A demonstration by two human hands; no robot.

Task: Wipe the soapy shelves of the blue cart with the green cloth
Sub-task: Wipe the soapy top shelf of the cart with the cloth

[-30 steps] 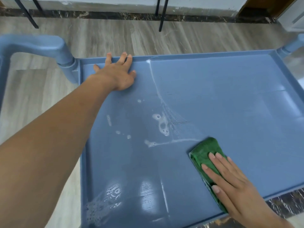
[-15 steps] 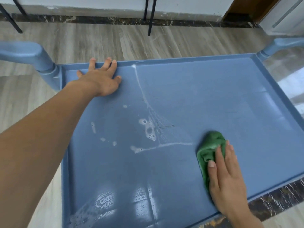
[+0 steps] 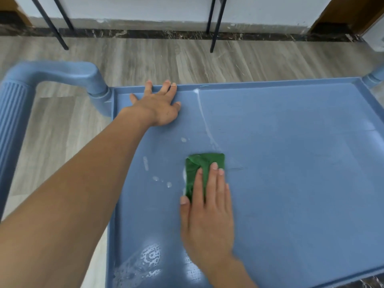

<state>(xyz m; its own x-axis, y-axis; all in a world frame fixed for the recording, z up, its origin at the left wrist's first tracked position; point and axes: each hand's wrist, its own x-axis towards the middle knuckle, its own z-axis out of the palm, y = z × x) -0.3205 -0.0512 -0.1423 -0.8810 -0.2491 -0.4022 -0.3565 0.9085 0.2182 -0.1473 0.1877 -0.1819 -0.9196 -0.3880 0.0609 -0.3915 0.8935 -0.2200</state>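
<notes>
On the blue cart's top shelf (image 3: 291, 163), the right hand (image 3: 207, 221) presses flat on the folded green cloth (image 3: 204, 163) beside soap streaks (image 3: 204, 119). Left hand (image 3: 158, 107) lies open, fingers at the far rim; suds (image 3: 150, 256) pool near-left.

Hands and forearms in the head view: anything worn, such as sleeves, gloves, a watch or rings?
Nothing worn shows. The left hand and the right hand are bare, without gloves, and both forearms are uncovered as far as the frame shows. No watch, ring or bracelet is visible. Fingernails are short and unpainted.
</notes>
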